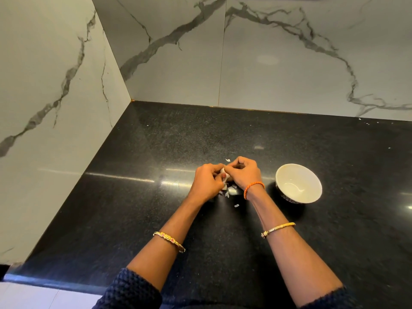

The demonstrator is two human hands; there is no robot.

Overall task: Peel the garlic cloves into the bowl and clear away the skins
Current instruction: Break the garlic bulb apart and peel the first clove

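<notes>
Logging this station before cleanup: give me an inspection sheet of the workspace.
Surface: black speckled countertop, glossy, with light glare.
Job's things: white bowl upright, looks empty, right of the hands; garlic between both hands, mostly hidden.
Clutter: garlic skins scattered under and near the hands; pale flecks by the back wall.
Hands: left hand and right hand both pinch the garlic.
Cables: nothing seen.
Surroundings: marble-look wall tiles meet in a corner.

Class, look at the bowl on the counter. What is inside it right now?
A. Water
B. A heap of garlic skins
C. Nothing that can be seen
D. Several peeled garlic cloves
C: the bowl shows only its bare white inside, while both hands, left hand and right hand, hold the garlic beside it.
</notes>
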